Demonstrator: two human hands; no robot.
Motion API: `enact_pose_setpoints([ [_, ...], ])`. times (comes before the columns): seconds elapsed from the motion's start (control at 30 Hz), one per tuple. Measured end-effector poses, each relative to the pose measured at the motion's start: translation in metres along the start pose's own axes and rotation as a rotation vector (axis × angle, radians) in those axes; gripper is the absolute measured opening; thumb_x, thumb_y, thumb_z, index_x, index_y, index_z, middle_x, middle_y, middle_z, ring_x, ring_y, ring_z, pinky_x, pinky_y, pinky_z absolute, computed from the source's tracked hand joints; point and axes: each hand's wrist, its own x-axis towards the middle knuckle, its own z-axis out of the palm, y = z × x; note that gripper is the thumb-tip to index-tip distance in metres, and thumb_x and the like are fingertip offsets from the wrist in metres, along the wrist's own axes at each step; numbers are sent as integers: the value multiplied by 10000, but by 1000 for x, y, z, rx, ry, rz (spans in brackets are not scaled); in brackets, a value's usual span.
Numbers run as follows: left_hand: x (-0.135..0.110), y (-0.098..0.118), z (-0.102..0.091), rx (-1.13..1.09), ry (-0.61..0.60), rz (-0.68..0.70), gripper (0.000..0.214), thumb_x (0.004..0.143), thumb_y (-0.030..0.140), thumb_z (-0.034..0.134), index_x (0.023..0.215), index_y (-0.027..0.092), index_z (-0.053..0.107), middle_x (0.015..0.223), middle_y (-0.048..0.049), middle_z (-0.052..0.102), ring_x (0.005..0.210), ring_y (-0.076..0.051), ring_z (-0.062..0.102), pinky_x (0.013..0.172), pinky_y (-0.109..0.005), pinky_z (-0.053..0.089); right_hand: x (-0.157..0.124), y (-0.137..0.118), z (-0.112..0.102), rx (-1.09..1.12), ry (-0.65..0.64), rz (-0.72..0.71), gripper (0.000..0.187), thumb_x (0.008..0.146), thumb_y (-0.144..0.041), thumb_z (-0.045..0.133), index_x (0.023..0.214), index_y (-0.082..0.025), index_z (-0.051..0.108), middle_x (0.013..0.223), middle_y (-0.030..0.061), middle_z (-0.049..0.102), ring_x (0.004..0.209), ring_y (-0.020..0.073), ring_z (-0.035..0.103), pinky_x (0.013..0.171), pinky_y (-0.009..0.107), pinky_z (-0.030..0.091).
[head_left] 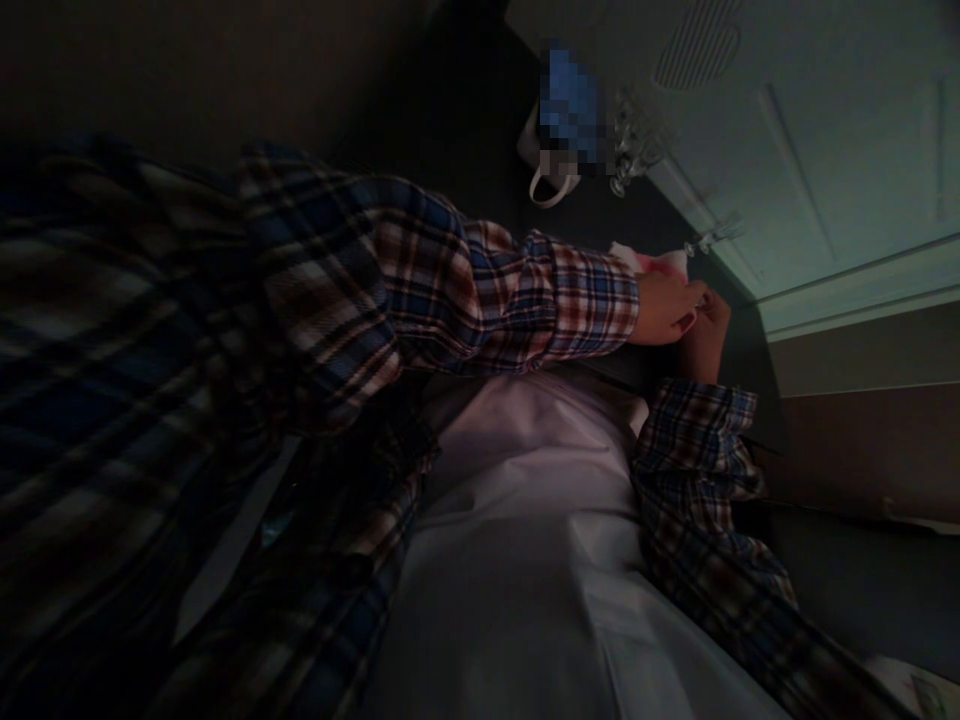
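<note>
The picture is dark and tilted. My left hand [664,308] reaches across from the left in a plaid sleeve, its fingers bent and drawn together. My right hand [709,335] comes up from below and meets it, so the fingertips of both hands touch or nearly touch. Whatever lies between the fingers is too small and dim to make out. Just behind my left hand lies a white and pink piece [656,262] that looks like paper or cloth, partly covered by the hand. Small clear glassware [709,238] is close beyond my fingers.
A dark counter [600,225] runs beneath the hands along a pale panelled wall [810,130]. Farther back are more clear glass pieces [634,145] and a white container with a looped handle [551,190], beside a blurred-out blue patch. My light apron [525,520] fills the lower middle.
</note>
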Motion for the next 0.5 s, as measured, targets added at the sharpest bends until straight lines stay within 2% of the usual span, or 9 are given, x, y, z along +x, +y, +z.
enact_pose_setpoints([
  [0.5, 0, 1, 0, 14, -2, -7, 468, 961, 242, 329, 1387, 61, 403, 1190, -141, 561, 1177, -242, 552, 1027, -360, 456, 0, -2, -1, -28, -6, 6, 237, 614, -294, 501, 607, -90, 382, 588, -27, 356, 589, -3, 294, 569, 157, 226],
])
